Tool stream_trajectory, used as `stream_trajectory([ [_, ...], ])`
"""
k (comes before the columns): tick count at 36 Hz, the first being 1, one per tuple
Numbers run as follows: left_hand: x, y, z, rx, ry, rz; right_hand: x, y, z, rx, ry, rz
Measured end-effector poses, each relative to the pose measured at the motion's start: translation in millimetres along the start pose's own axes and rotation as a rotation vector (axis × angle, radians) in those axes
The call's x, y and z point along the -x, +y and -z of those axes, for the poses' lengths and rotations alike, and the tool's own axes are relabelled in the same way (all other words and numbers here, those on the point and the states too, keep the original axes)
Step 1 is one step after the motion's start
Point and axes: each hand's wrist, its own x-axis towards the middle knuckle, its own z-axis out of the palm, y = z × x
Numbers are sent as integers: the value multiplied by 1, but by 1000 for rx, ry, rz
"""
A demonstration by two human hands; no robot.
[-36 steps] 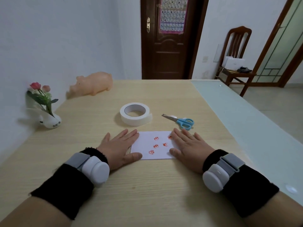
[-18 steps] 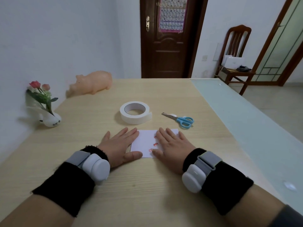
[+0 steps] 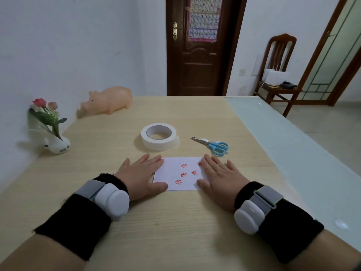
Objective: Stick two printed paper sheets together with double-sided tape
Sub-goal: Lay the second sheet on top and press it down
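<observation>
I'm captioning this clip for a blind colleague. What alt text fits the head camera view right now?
The left hand and right hand lie flat on opposite edges of a white paper sheet with red prints, on a wooden table. Behind it sit a tape roll and blue scissors; a toy pig and flower vase stand far left.

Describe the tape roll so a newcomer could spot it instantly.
On the pale wooden table, look just beyond the printed paper sheet. The tape roll lies flat there, left of the blue-handled scissors. It is the only wide white ring, with a hollow centre.
</observation>
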Motion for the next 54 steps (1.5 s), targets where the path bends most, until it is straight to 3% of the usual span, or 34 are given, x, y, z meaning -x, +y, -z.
stream_trajectory([
  [5,-15,37,10,-58,161,-43,0,0,0,-5,5,6],
  [10,-32,68,-4,-27,103,-129,1,0,-1,5,19,12],
  [33,-12,15,-16,-51,81,37,-1,-4,6,-11,24,4],
  [37,-12,16,-16,-57,84,33,-7,-24,16,-19,72,85],
  [42,-11,15,-16,-77,89,28,-21,-52,15,-31,15,156],
  [54,-15,13,-19,-58,98,33,-15,-28,6,-15,-5,65],
])
